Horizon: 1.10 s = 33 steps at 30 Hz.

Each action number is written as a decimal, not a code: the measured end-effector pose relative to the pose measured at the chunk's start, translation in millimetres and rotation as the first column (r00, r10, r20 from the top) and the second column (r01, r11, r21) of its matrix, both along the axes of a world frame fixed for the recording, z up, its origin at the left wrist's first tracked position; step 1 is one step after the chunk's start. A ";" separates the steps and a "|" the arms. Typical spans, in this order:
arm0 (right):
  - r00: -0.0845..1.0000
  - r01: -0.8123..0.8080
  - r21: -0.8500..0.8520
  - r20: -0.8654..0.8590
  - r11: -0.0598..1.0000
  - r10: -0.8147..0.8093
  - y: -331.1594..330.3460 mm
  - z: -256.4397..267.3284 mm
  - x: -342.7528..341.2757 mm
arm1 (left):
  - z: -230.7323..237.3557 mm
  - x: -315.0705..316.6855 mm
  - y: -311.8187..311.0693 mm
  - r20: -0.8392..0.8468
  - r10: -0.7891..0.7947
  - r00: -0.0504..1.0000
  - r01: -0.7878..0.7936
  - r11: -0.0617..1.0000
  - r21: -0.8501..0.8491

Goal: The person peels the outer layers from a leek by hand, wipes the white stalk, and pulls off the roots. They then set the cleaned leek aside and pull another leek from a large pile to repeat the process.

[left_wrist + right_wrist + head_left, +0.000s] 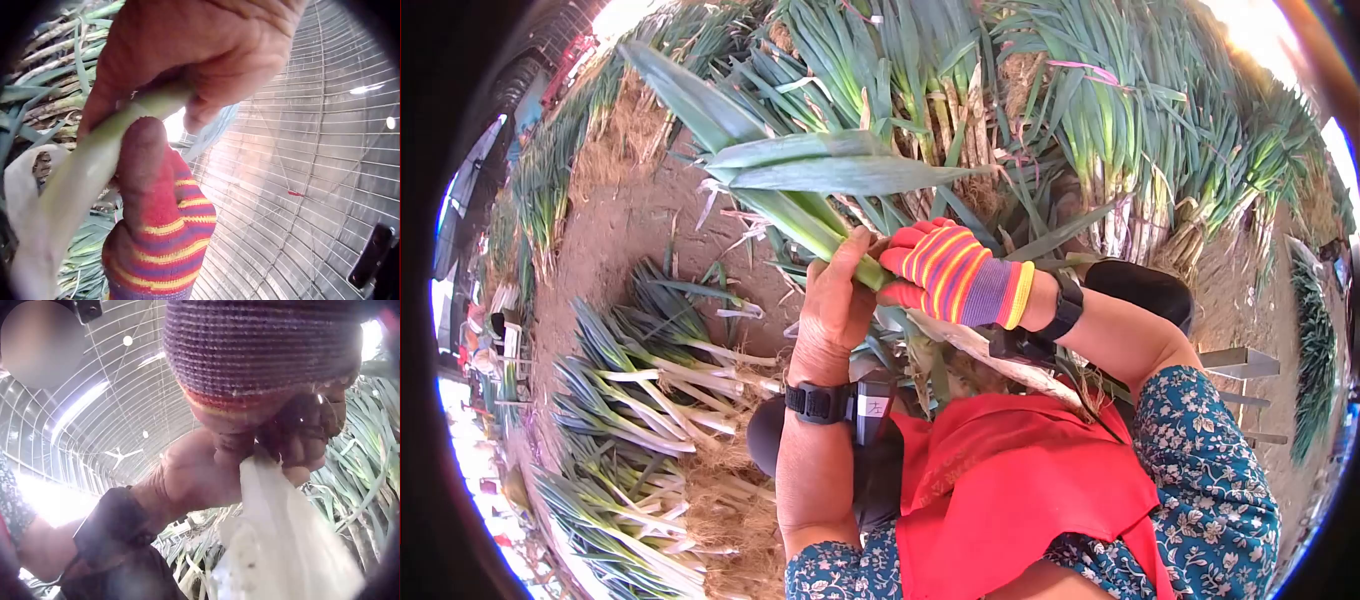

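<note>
A leek (805, 225) slants across the front of the body, its broad green leaves fanning to the upper left. My bare left hand (837, 300) grips its stalk just below the leaves. Beside it, my right hand (965, 272) in a striped glove pinches the same stalk, and the two hands nearly meet. In the left wrist view the right thumb (142, 156) lies along the pale stalk (87, 169). A whitish outer layer (281, 531) hangs beneath the gloved hand in the right wrist view. The right fingertips are partly hidden there.
Loose leeks with roots (650, 400) lie on the ground at left. Tied upright bundles (1100, 130) stand along the front and right. A red apron (1020, 480) covers the lap, and a metal frame (1242, 362) juts out at right.
</note>
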State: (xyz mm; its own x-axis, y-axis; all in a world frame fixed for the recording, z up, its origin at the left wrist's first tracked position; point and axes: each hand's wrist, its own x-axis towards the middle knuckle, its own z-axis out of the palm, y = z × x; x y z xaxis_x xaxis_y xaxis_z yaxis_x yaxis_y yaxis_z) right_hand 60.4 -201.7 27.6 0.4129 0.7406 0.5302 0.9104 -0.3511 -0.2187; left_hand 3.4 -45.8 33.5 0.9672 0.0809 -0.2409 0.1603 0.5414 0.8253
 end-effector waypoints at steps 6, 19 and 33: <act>0.919 -0.204 -0.071 -0.357 0.976 0.166 -0.5 15.1 20.8 | -8.1 -3.4 8.8 0.072 -0.177 0.982 0.186 0.971 -0.151; 0.901 -0.428 -0.754 -0.311 0.499 0.303 -1.7 -6.8 -62.8 | -12.2 9.4 -10.9 -0.079 0.006 0.997 -0.002 0.998 0.057; 0.921 0.268 0.118 -0.321 0.956 -0.219 -100.8 -42.6 -40.0 | -12.3 2.6 11.2 0.235 0.131 0.963 -0.090 0.980 -0.177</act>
State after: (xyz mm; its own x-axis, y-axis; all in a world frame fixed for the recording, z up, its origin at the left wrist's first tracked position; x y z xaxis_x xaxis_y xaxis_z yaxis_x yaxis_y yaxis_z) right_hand 20.3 -302.5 -15.0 0.7281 0.5143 0.4532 0.6833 -0.4924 -0.5391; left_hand 6.0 -34.5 21.1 0.9853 0.1700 -0.0172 -0.1037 0.6751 0.7304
